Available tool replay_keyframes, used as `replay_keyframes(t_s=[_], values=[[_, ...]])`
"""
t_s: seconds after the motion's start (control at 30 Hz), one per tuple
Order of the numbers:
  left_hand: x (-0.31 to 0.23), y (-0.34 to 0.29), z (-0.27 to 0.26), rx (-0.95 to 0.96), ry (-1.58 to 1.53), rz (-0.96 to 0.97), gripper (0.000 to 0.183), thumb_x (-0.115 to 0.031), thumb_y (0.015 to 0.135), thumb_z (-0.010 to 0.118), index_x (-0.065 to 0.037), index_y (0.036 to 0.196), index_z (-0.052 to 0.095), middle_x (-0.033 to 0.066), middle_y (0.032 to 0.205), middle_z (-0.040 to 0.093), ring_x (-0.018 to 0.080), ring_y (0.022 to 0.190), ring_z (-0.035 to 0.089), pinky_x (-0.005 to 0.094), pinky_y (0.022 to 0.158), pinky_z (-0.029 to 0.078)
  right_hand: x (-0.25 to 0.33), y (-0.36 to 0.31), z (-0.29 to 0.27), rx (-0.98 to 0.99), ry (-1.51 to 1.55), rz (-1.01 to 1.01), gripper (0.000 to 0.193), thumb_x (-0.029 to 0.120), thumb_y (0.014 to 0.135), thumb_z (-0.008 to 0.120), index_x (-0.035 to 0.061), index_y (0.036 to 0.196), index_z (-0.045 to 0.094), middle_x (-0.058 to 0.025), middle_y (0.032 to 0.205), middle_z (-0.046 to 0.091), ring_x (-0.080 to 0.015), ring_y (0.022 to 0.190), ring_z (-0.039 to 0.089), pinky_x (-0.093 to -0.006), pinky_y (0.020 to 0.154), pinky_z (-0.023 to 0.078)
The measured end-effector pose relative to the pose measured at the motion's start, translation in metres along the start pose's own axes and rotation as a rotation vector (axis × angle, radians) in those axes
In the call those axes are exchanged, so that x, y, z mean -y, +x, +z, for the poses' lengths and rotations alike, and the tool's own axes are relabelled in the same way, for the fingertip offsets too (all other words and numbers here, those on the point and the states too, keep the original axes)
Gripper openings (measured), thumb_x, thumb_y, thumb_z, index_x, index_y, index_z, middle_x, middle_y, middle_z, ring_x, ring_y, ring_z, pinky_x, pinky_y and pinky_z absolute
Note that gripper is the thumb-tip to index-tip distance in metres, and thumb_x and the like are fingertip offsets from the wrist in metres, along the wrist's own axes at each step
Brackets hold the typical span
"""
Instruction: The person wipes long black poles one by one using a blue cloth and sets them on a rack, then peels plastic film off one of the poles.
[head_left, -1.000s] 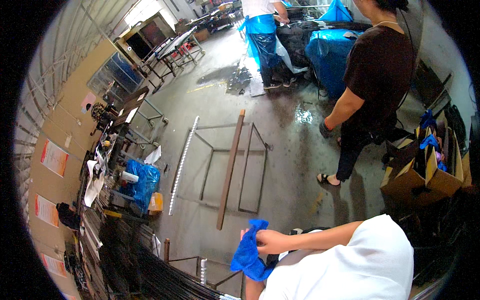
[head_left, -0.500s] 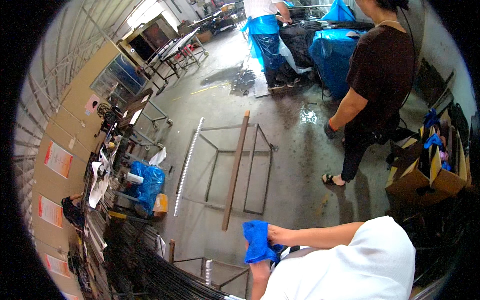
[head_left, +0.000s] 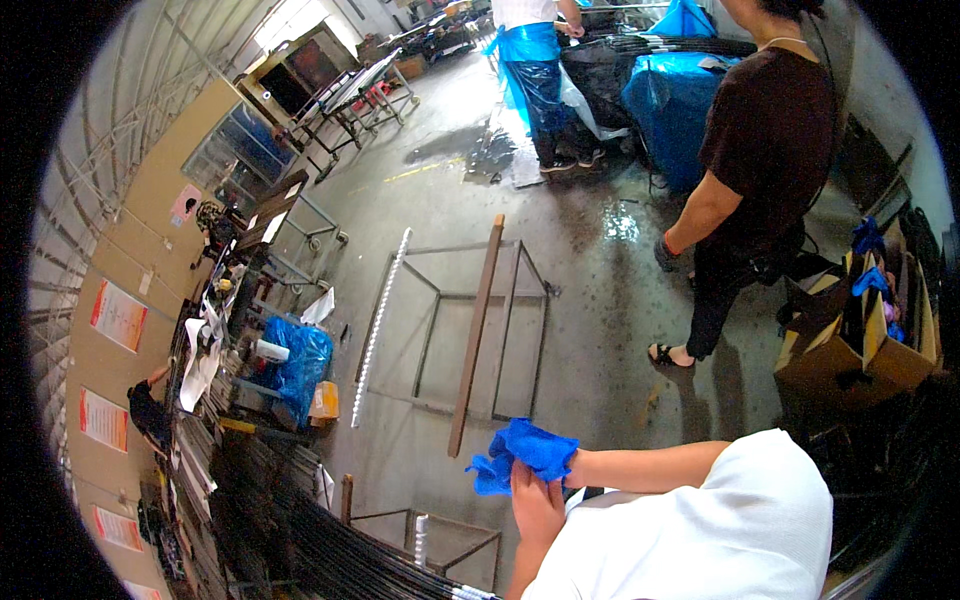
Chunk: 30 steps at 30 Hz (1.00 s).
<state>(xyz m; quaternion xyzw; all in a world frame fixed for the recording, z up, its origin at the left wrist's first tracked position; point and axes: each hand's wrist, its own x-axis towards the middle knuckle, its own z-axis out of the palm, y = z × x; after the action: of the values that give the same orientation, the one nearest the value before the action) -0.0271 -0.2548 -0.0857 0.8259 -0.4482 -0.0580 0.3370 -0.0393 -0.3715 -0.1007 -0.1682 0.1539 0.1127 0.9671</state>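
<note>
Blue cloth (head_left: 545,450) bunched up at my two hands.
My left hand (head_left: 537,500) grips its lower edge; my right hand (head_left: 577,470) is mostly hidden by the folds, so I cannot tell its grip. The handling looks unfinished: the cloth is held up before me, not laid down, apart from the brown bar (head_left: 477,340) on the metal stand (head_left: 507,330).

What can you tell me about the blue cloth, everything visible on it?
The blue cloth is bright, plain and soft-looking, apparently a textile; its weave is too small to tell. It is crumpled, with uneven folds on top and a loose part sticking out at the lower left. It is held off the floor before the person: the left grip has fingers against its lower side, while the right grip is mostly hidden by it.
</note>
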Motion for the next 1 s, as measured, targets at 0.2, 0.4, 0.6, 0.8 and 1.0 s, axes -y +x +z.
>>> replay_keyframes(t_s=[0.2, 0.4, 0.6, 0.8, 1.0], values=[[-0.005, 0.002, 0.001, -0.008, 0.022, -0.044, 0.037, -0.022, 0.085, 0.055, 0.003, 0.112, 0.052, 0.0279, 0.119, 0.047, 0.0450, 0.108, 0.045, 0.0478, 0.093, 0.036, -0.013, 0.021, -0.032, -0.112, 0.024, 0.079, 0.019, 0.030, 0.088, 0.054, 0.0114, 0.092, 0.057, -0.0078, 0.092, 0.062, -0.0209, 0.082, 0.058, -0.0364, 0.077, 0.048], [-0.006, 0.009, 0.001, 0.028, 0.058, 0.078, 0.036, -0.021, 0.081, 0.059, 0.004, 0.107, 0.055, 0.0283, 0.118, 0.047, 0.0434, 0.108, 0.045, 0.0469, 0.093, 0.036, -0.004, 0.022, -0.043, 0.111, 0.104, 0.046, 0.021, 0.032, 0.089, 0.053, 0.0122, 0.093, 0.057, -0.0071, 0.090, 0.061, -0.0203, 0.081, 0.057, -0.0361, 0.078, 0.047], [-0.015, 0.013, -0.001, 0.023, 0.076, 0.085, 0.036, -0.020, 0.079, 0.061, 0.004, 0.105, 0.055, 0.0280, 0.119, 0.046, 0.0438, 0.107, 0.045, 0.0470, 0.093, 0.036, -0.002, 0.013, -0.038, -0.026, 0.090, 0.050, 0.023, 0.036, 0.089, 0.052, 0.0141, 0.093, 0.056, -0.0085, 0.093, 0.060, -0.0209, 0.083, 0.057, -0.0373, 0.079, 0.047], [-0.010, 0.005, 0.000, 0.025, 0.095, 0.089, 0.033, -0.014, 0.075, 0.062, 0.002, 0.103, 0.057, 0.0264, 0.118, 0.048, 0.0421, 0.107, 0.047, 0.0461, 0.091, 0.038, -0.004, 0.003, -0.028, 0.024, 0.115, 0.067, 0.026, 0.041, 0.089, 0.048, 0.0156, 0.091, 0.053, -0.0121, 0.093, 0.060, -0.0231, 0.083, 0.057, -0.0385, 0.077, 0.045], [-0.014, 0.003, -0.005, -0.042, 0.165, 0.093, 0.033, -0.010, 0.071, 0.062, 0.001, 0.101, 0.059, 0.0219, 0.115, 0.053, 0.0388, 0.108, 0.049, 0.0454, 0.091, 0.040, 0.010, -0.007, -0.003, 0.000, 0.098, 0.014, 0.043, 0.054, 0.089, 0.040, 0.0149, 0.098, 0.055, -0.0135, 0.097, 0.061, -0.0245, 0.086, 0.058, -0.0385, 0.081, 0.045]])
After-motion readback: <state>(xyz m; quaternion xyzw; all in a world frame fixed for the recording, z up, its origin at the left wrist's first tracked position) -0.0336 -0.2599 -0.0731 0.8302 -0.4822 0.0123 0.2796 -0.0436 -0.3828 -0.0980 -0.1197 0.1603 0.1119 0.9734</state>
